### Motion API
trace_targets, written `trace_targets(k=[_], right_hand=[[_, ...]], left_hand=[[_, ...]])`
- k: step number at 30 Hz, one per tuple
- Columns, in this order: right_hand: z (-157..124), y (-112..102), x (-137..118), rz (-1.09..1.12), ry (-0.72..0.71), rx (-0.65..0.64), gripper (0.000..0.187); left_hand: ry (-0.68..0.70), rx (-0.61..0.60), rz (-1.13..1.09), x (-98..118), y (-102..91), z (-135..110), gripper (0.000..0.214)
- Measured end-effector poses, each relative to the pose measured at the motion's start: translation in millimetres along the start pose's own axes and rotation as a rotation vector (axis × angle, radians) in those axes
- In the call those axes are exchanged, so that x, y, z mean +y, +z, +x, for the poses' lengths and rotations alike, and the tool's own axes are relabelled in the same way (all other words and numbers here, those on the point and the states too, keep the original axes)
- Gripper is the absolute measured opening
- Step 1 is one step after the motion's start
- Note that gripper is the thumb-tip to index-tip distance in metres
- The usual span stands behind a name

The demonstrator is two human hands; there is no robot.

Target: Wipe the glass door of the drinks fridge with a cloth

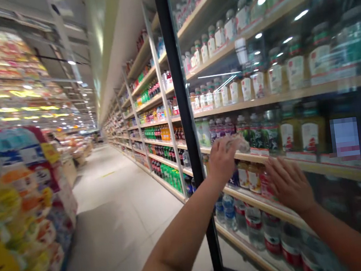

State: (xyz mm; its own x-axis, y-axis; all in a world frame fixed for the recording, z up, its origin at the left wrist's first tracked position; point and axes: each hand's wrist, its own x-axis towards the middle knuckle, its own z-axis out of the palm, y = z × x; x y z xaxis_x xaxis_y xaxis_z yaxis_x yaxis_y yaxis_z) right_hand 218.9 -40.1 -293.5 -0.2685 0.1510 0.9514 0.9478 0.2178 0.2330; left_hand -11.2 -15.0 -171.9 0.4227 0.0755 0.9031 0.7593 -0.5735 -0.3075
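- Here's the middle shelf [248,104], pale-edged behind glass, lined with white-labelled bottles [295,70]!
- One down, the next shelf [308,165] carries yellowish bottles [310,133] (reflections blur the right end).
- Bottom shelf [245,250]: clear bottles [254,227], red-and-white labels, all upright.
- Farther off, the neighbouring shelves hold green bottles [171,175].
- Alongside runs the pale floor [125,194].

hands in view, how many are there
2: the left hand, holding a crumpled pale wad just right of the black door frame, and the right hand, open, farther right and lower. Others farther off may be hidden or blurred.
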Motion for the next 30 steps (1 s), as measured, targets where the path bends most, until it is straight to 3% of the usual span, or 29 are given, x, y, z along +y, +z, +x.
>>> trace_targets(k=[2,4,8,11,15,19,21,24,26,28,30], right_hand=[[-4,2,-1,0.031,0.009,0.015,0.069],[-4,0,-3,0.051,0.014,0.031,0.068],[20,-13,-7,0.047,0.069,0.094,0.067],[53,-23,-12,0.028,0.003,0.124,0.073],[82,-25,-21,0.065,-0.121,0.041,0.072],[101,-33,-4,0.076,-0.274,-0.032,0.059],[124,-45,19,0.035,-0.323,-0.007,0.051],[161,-63,50,-0.073,-0.120,0.164,0.044],[173,-67,57,-0.110,-0.053,0.150,0.044],[169,-63,53,-0.109,-0.191,0.046,0.045],[162,-59,48,-0.067,-0.431,-0.050,0.047]], left_hand=[[-0.106,0.042,0.034,-5,-4.9,17,0.044],[-0.111,0.038,0.030,-2,-5.1,18,0.042],[0.225,-0.152,-0.049,17,4.4,-9,0.039],[0.273,-0.228,-0.089,25,9.3,-10,0.041],[0.182,-0.162,-0.241,21,12.4,3,0.038],[0.145,-0.051,-0.313,11,7.8,-15,0.039],[0.125,0.024,-0.258,3,2.9,-26,0.044],[0.042,0.120,-0.063,-7,0.7,-30,0.057],[0.002,0.086,0.092,-12,5.5,-25,0.062],[-0.016,0.020,0.221,-14,13.5,-22,0.065],[-0.023,-0.017,0.298,-15,21.3,-21,0.066]])
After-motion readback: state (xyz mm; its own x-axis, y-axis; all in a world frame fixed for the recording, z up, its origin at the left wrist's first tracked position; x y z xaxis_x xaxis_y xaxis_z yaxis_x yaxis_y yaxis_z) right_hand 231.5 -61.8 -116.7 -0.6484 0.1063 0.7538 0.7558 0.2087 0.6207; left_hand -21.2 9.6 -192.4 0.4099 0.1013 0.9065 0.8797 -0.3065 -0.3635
